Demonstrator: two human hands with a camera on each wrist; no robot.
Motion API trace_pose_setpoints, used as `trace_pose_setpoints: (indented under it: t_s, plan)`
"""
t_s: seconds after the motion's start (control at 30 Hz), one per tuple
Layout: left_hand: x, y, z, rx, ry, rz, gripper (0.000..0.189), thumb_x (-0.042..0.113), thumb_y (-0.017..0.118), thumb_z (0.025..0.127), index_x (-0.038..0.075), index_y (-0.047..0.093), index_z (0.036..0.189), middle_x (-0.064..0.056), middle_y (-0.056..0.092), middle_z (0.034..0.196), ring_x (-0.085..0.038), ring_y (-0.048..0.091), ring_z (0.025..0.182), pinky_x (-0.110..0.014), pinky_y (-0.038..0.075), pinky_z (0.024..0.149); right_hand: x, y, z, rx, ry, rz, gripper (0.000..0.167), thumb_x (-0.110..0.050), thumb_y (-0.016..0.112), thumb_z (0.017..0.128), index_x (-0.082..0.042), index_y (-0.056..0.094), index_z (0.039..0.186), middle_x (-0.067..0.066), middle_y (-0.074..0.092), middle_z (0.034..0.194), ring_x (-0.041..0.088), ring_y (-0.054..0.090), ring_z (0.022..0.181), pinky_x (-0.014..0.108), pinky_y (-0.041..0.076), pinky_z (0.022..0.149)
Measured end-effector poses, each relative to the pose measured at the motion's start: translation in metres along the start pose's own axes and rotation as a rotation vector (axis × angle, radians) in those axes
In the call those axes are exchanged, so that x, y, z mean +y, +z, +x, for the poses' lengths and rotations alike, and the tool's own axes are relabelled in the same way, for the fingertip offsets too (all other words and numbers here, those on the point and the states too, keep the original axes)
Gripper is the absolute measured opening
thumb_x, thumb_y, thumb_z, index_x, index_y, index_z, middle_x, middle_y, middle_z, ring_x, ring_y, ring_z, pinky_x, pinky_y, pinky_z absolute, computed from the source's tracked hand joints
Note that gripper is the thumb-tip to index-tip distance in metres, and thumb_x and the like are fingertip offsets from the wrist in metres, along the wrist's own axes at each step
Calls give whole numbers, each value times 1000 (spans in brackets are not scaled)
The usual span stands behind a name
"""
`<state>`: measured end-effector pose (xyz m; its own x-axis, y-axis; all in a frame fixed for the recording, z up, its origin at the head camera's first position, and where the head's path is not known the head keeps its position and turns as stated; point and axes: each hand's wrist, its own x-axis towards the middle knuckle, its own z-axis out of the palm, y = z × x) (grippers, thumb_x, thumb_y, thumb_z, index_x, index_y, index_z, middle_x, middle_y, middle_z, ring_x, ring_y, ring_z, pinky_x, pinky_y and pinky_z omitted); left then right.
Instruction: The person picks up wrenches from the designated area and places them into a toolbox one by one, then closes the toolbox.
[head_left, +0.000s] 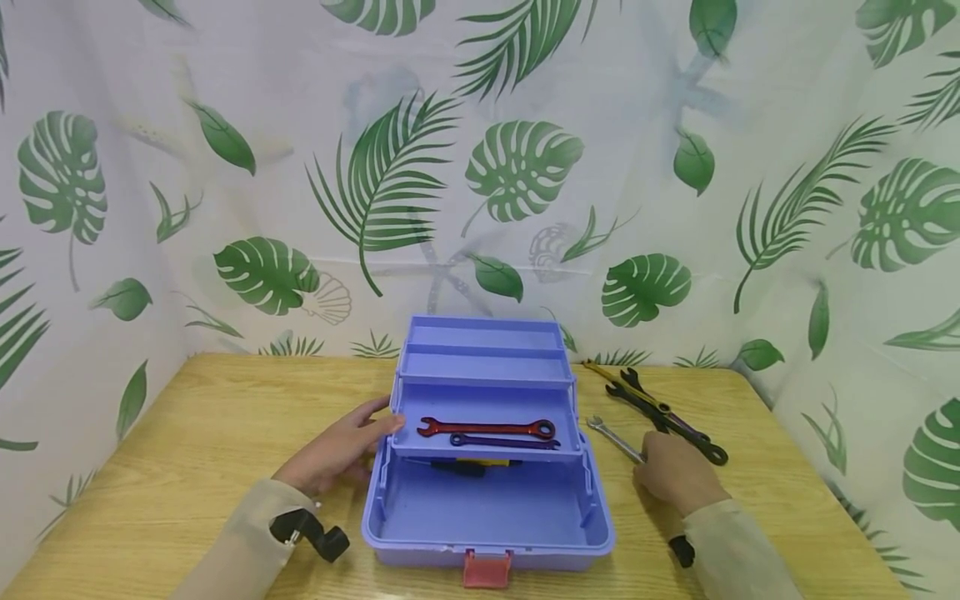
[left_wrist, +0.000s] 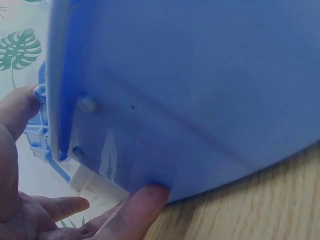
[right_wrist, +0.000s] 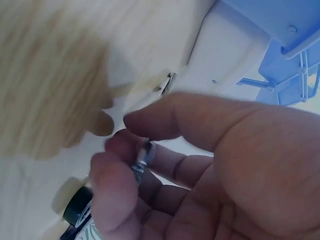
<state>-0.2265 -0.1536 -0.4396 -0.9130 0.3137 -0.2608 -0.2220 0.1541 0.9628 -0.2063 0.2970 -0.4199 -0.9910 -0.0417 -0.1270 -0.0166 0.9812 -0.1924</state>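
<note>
A blue toolbox [head_left: 487, 550] stands with its lid up and trays raised. My left hand [head_left: 341, 446] is at its left side, fingers extended; in the left wrist view a fingertip [left_wrist: 150, 200] touches the outer wall. At the right, my right hand [head_left: 678, 471] pinches a silver combination wrench [head_left: 617, 438] by its near end, low over the table; in the right wrist view the wrench's ring end [right_wrist: 145, 152] shows among curled fingers. A red wrench [head_left: 486, 428] and a smaller purple wrench [head_left: 504, 442] lie in the lower tray.
Beyond my right hand lie several wrenches, among them a black one [head_left: 645, 406] and a yellow one [head_left: 618, 377]. Under the tray a yellow-and-black tool [head_left: 468, 468] shows in the box. A leaf-print cloth [head_left: 525, 250] hangs behind the wooden table [head_left: 247, 417].
</note>
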Motion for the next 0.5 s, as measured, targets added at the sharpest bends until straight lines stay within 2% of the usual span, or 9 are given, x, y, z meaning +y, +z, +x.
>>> trace_pose_setpoints:
  t_s: [0.17,0.33,0.5]
  plan:
    - [-3,-1,1,-13,6,-12,86,48,66,99,12,22,164,-28,66,131,-39,71,109,-56,63,79,-2,0,2,64,-27,37,15,-9,68,96,3,67,87,8,65,77,21,59,69,41,53,63]
    - [-4,-1,2,-28,8,-19,85,47,65,100,13,21,164,-28,66,131,-40,70,109,-56,63,79,-2,0,5,133,11,94,15,-9,66,96,3,69,87,10,67,78,25,64,71,46,56,65]
    - [-4,0,2,-36,11,-25,83,46,65,101,14,21,164,-29,64,134,-40,70,111,-57,62,80,0,1,8,156,23,108,16,-10,68,95,-1,73,83,8,69,76,24,64,68,46,56,63]
